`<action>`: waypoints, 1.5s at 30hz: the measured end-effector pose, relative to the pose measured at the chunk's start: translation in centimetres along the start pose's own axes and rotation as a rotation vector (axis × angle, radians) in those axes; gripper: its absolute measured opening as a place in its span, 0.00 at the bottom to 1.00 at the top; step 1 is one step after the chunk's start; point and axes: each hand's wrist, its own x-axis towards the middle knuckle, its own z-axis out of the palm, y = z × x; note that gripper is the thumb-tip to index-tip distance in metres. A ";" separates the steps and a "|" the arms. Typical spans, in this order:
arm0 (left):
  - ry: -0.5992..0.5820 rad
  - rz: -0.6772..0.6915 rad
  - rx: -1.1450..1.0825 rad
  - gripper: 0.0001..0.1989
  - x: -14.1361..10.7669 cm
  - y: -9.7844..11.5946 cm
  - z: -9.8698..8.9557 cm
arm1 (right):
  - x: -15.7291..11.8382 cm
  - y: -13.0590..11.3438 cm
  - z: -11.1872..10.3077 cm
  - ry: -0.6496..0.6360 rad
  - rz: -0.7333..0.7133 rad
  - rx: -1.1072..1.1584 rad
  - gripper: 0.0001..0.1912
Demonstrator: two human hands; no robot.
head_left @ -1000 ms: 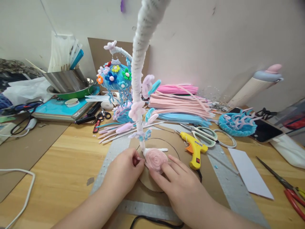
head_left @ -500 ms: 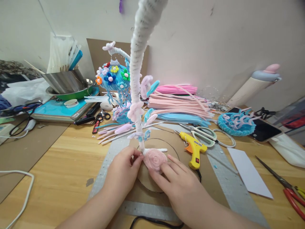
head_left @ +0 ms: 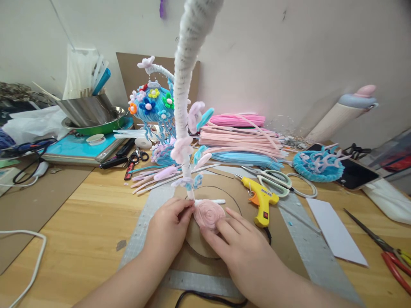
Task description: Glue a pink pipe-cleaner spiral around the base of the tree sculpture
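A flat pink spiral coil (head_left: pixel 209 213) lies on the brown cardboard (head_left: pixel 205 265), inside a drawn circle. At the coil's left edge, by the foot of a tall white fuzzy stem (head_left: pixel 183 98), my left hand (head_left: pixel 170 220) has thumb and index finger pinched together; what is between the fingertips is too small to name. My right hand (head_left: pixel 237 239) rests on the coil's right and lower side with its fingers apart, pressing it down. Pink, lilac and blue fuzzy flowers (head_left: pixel 182 149) sit along the stem. A short white piece (head_left: pixel 210 201) lies behind the coil.
A yellow glue gun (head_left: pixel 263 201) and green-handled scissors (head_left: pixel 276 182) lie to the right, with red-handled scissors (head_left: pixel 382 244) farther out. Bundles of pink fuzzy sticks (head_left: pixel 237 139) are behind. A flower-covered blue piece (head_left: pixel 154 102) stands at the back left, near a metal bowl (head_left: pixel 88 111).
The white stem's upper part has shifted slightly left. Both hands stay at the coil in nearly the same positions.
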 end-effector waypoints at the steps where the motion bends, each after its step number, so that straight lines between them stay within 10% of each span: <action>1: 0.002 0.014 0.001 0.08 0.0 -0.1 0.0 | 0.0 0.0 0.0 0.001 -0.001 0.000 0.25; 18: 0.008 0.093 0.024 0.10 0.0 -0.1 -0.1 | -0.2 0.0 0.1 0.012 0.003 0.002 0.24; 32: 0.154 0.400 0.631 0.14 -1.2 0.7 -0.7 | -0.1 0.0 0.0 -0.006 0.003 0.004 0.23; 45: -0.068 0.256 0.329 0.17 -0.6 0.6 -0.7 | 0.0 0.0 0.2 0.000 0.003 -0.004 0.23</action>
